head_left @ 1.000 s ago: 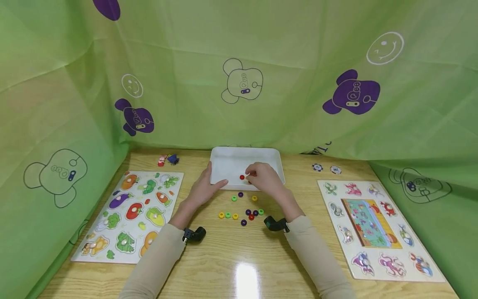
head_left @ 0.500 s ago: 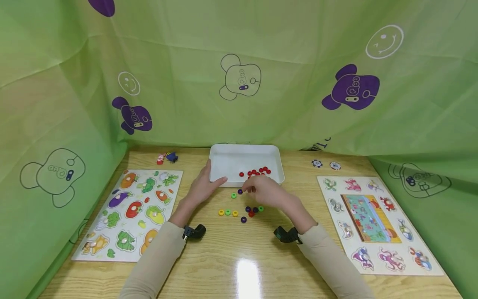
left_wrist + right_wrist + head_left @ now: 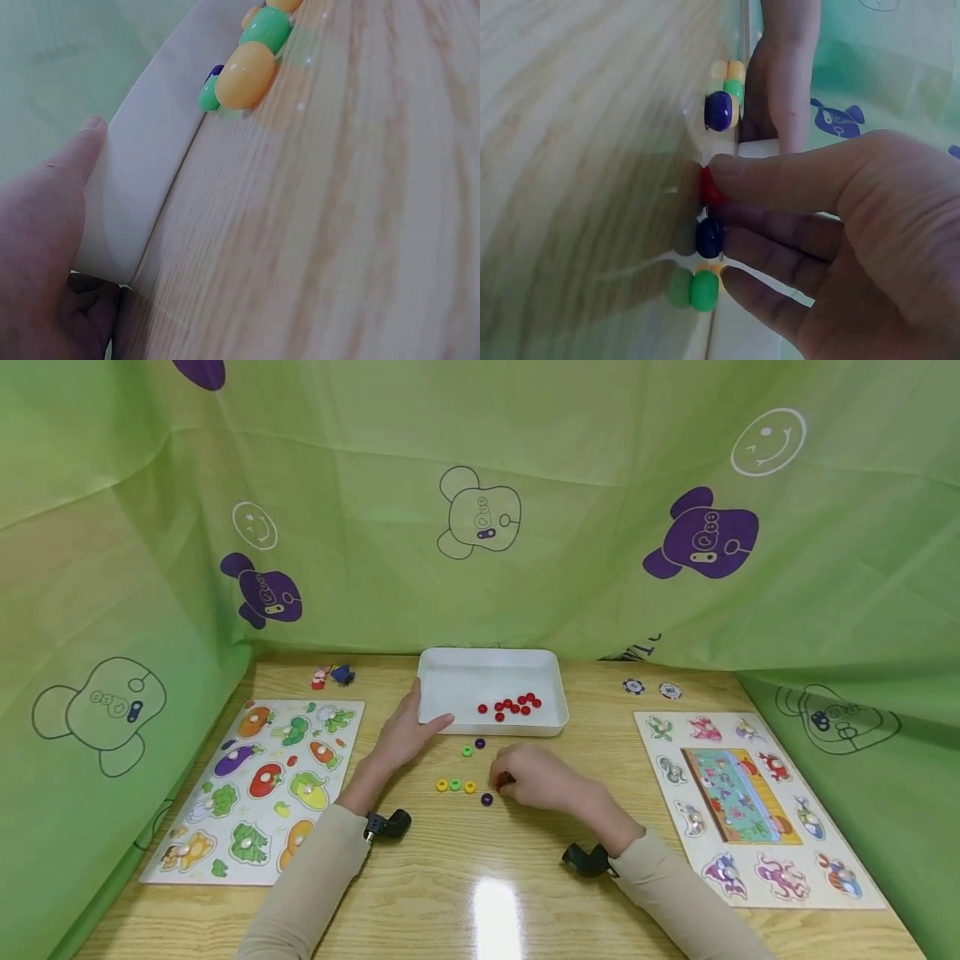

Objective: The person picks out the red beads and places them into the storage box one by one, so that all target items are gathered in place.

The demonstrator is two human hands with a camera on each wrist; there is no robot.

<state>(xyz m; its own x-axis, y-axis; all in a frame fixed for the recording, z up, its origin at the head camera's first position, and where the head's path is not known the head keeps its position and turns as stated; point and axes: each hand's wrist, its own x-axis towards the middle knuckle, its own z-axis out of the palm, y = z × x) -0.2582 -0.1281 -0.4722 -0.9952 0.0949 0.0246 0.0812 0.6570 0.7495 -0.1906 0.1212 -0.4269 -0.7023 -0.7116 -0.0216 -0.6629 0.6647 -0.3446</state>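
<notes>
My left hand [image 3: 405, 727] holds the white tray [image 3: 442, 728] at its near left corner, thumb along the front rim and fingers at the side. Several red beads [image 3: 514, 709] lie inside the tray. In front of it, my right hand [image 3: 536, 777] is low over the table, thumb and index finger pinching a red bead [image 3: 709, 189]. A purple bead [image 3: 710, 238] and a green bead [image 3: 703, 291] sit right by its other fingers. Left of this hand are yellow beads [image 3: 442, 785], a green bead [image 3: 467, 751] and purple beads [image 3: 487, 799].
A vegetable puzzle board [image 3: 262, 793] lies at the left and a sea-animal puzzle board [image 3: 757, 810] at the right. Two small figurines [image 3: 342, 674] stand back left. Two poker chips [image 3: 633, 687] lie back right. A green printed cloth [image 3: 375, 568] surrounds the table.
My right hand has come back from over the tray to the beads on the table, where it now pinches a red one. The left hand keeps its place on the tray.
</notes>
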